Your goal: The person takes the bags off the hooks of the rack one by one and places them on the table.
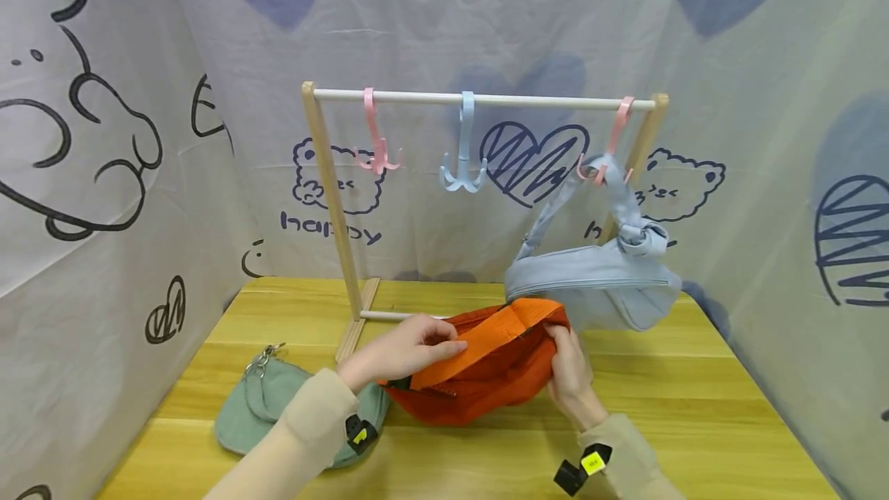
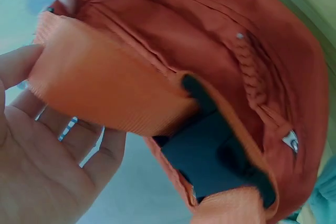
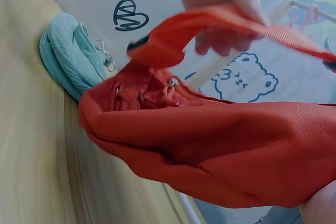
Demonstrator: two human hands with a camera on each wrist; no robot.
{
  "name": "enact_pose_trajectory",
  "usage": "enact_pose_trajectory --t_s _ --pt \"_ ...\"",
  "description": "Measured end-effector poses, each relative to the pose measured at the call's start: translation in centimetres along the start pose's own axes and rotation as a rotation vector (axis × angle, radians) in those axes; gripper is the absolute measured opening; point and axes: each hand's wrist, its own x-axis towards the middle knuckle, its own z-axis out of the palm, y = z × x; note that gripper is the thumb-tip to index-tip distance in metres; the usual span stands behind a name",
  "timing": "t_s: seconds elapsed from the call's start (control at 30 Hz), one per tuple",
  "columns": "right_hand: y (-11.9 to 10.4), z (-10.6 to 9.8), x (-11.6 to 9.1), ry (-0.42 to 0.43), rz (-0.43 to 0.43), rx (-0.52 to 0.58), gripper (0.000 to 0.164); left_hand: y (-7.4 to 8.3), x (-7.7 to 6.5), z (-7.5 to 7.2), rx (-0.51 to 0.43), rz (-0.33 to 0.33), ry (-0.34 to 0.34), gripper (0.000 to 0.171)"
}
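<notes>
In the head view I have a printed cloth backdrop (image 1: pixel 430 37) behind everything, then the table (image 1: pixel 667 407), with a rack (image 1: pixel 417 96) standing on it at 12 o'clock from the orange bag (image 1: pixel 486 398), my clock's centre. That bag is held up before the rack; I can't tell whether its underside touches the table. At 2 o'clock a light-blue bag (image 1: pixel 583 276) hangs by its strap, and at 9 o'clock a green bag (image 1: pixel 274 388) lies on the table, partly behind the left sleeve (image 1: pixel 312 411). My right grip (image 1: pixel 571 369) is curled round the orange bag's 3 o'clock end; my left grip (image 1: pixel 406 349), toward 10, pinches the orange strap (image 1: pixel 486 346) between thumb and fingers. On the bar sit a pink hook (image 1: pixel 378 153) at 11, a blue hook (image 1: pixel 464 153) at 12, and the light-blue bag's pink hook (image 1: pixel 620 130) at 1. Smallest is the dark buckle (image 2: pixel 207 153) on the strap.
</notes>
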Motion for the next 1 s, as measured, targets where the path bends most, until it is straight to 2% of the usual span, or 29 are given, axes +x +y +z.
enact_pose_trajectory --t_s 0.2,0.5,0.7,0.9,1.0 --pt "-0.3 0.1 -0.2 -0.079 -0.051 0.027 0.031 -0.9 0.2 0.6 0.042 -0.023 0.030 0.022" --pt "-0.3 -0.1 -0.1 -0.163 -0.106 0.063 0.038 -2.9 0.1 1.7 0.103 -0.055 0.088 0.017" --pt "-0.2 -0.1 -0.1 -0.202 -0.146 0.087 0.040 -4.1 -0.3 2.3 0.152 -0.072 0.231 0.015" --pt "-0.4 -0.3 -0.2 -0.202 -0.114 0.105 0.042 -4.8 -0.8 1.6 0.077 -0.057 0.413 0.027" --pt "-0.6 -0.5 -0.3 -0.203 -0.082 0.119 0.042 -5.4 -1.2 1.0 0.030 -0.089 0.515 0.029"
